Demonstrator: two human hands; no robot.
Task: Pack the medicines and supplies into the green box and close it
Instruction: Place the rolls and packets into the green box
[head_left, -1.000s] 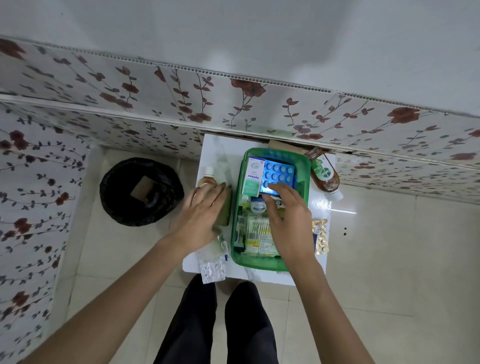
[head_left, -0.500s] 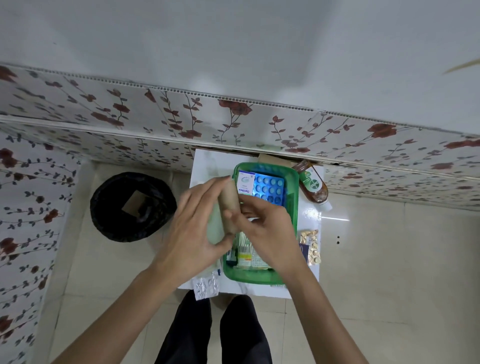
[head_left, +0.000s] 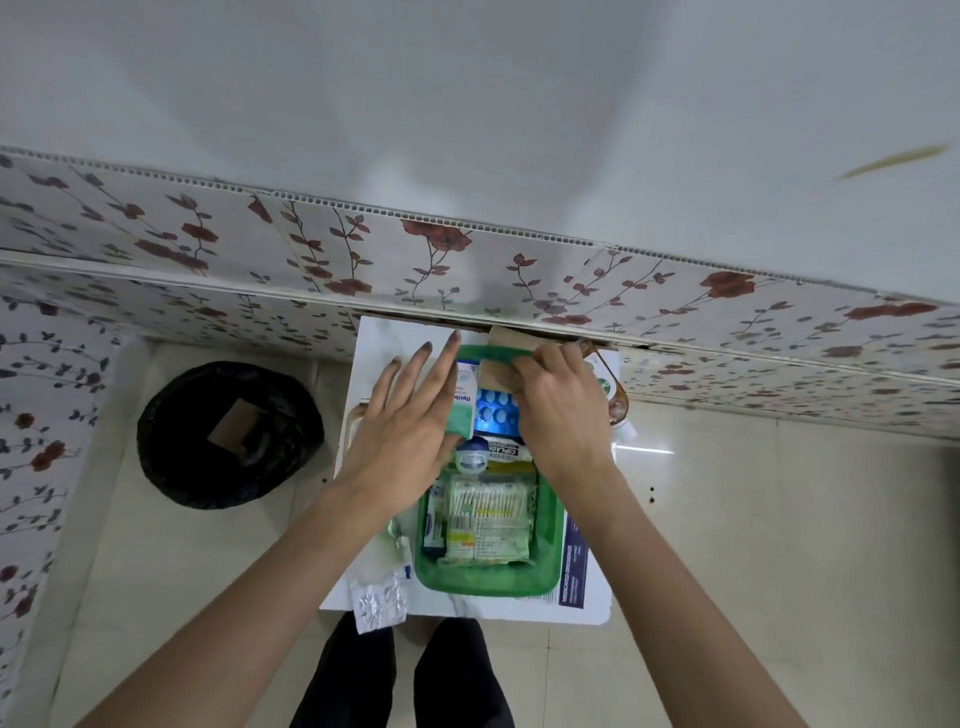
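The green box (head_left: 488, 579) stands open on a small white table (head_left: 467, 608). Inside lie a cotton-swab pack (head_left: 488, 512), a blue pill blister (head_left: 496, 410), a small round jar (head_left: 471, 457), a white and green carton (head_left: 462, 400) and other packets. My right hand (head_left: 563, 410) grips a tan bandage roll (head_left: 496, 379) over the box's far end. My left hand (head_left: 410, 415) hovers flat, fingers spread, over the box's left rim beside the carton.
A brown bottle (head_left: 613, 400) lies right of the box against the flowered wall panel. A silver blister strip (head_left: 376, 603) hangs over the table's front left corner. A printed leaflet (head_left: 574, 566) lies at the right. A black bin (head_left: 228, 434) sits on the floor, left.
The tan roll went from my left hand into my right, which carried it to the box's far end. My left hand let go and spread flat.
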